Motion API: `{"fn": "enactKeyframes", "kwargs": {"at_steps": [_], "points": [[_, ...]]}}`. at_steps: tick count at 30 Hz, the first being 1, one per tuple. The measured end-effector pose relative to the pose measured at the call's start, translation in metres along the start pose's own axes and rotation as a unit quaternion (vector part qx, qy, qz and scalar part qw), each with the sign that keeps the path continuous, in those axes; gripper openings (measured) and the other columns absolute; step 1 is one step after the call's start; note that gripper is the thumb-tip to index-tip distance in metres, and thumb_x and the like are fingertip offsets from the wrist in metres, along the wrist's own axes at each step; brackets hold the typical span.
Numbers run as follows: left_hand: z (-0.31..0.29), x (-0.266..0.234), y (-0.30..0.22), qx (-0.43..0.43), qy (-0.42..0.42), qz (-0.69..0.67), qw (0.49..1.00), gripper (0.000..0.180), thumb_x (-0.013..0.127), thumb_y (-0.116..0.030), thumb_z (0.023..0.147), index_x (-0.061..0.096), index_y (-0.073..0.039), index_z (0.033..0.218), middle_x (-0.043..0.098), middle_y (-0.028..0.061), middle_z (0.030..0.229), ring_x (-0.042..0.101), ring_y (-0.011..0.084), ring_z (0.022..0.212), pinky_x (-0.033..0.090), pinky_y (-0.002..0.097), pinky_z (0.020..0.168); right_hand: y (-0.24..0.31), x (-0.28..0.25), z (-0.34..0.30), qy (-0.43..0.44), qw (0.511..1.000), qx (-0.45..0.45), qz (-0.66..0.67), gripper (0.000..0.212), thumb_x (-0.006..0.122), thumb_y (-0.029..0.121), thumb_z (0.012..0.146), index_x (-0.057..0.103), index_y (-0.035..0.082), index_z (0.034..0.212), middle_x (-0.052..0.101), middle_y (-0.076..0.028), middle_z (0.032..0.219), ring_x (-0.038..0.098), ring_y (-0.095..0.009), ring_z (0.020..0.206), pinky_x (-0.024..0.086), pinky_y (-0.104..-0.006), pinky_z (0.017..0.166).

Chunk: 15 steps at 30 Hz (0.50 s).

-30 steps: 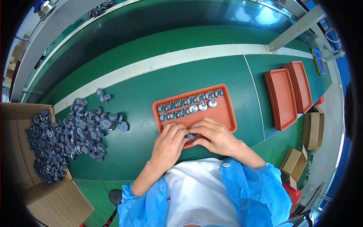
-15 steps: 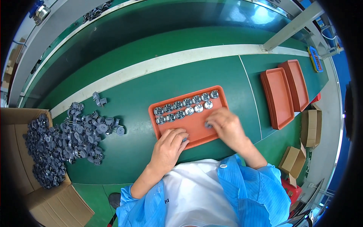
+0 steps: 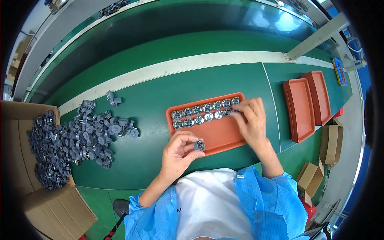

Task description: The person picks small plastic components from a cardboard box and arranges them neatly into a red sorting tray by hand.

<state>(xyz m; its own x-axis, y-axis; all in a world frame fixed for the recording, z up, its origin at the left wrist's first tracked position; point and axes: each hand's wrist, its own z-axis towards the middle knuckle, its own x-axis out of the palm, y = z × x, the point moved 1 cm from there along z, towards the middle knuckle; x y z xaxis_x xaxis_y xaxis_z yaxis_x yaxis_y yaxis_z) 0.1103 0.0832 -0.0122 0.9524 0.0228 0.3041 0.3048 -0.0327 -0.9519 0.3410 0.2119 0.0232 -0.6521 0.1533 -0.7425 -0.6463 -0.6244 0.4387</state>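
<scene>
A white shirt (image 3: 214, 200) nearest us, scraps of dark lettering on its left side, partly cut off by the open blue jacket (image 3: 262, 200), and that's the clearest writing in view! Just beyond, the left hand (image 3: 175, 156) is at the near left edge of the red tray (image 3: 222, 135), thumb and fingers pinching a grey part (image 3: 199, 145), its metal-faced side out to the right. Wrist low, forearm angling in from the near left of the tray. Over to the tray's right side, the right hand (image 3: 253, 123) reaches further, forearm steep, fingers bent and thumb drawn toward them at the end of the second row; can't tell what, if anything, is between those fingertips. Two rows of round parts (image 3: 207, 107) fill the tray's far half, shiny faces up, any marks too small to read. Left of the tray on the green table (image 3: 148, 160), a big heap (image 3: 86, 138) of grey parts spills from a carton (image 3: 14, 152). Right of it and farther off, more red trays (image 3: 301, 106) stand stacked, no label legible there.
</scene>
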Motion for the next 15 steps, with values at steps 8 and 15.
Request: {"fn": "enactKeyframes", "kwargs": {"at_steps": [8, 15], "points": [[-0.008, -0.007, -0.013, 0.199, -0.031, 0.351, 0.914, 0.043, 0.089, 0.005, 0.080, 0.061, -0.001, 0.113, 0.063, 0.0134, 0.115, 0.070, 0.0283, 0.104, 0.062, 0.0360, 0.081, 0.076, 0.024, -0.022, 0.208, 0.912, 0.053, 0.349, 0.023, 0.086, 0.008, 0.087, 0.075, 0.001, 0.106, 0.072, -0.010, 0.097, 0.072, -0.027, 0.091, 0.061, -0.0384, 0.073], [-0.038, -0.028, 0.014, 0.123, -0.055, 0.232, 0.963, 0.047, 0.085, -0.002, 0.089, 0.054, -0.001, 0.123, 0.069, 0.0174, 0.125, 0.073, 0.0245, 0.096, 0.062, 0.0362, 0.083, 0.087, 0.041, -0.009, 0.255, 0.886, 0.030, 0.385, 0.018, 0.083, 0.000, 0.087, 0.077, 0.002, 0.105, 0.073, -0.008, 0.099, 0.074, -0.022, 0.093, 0.060, -0.0365, 0.073]]}}
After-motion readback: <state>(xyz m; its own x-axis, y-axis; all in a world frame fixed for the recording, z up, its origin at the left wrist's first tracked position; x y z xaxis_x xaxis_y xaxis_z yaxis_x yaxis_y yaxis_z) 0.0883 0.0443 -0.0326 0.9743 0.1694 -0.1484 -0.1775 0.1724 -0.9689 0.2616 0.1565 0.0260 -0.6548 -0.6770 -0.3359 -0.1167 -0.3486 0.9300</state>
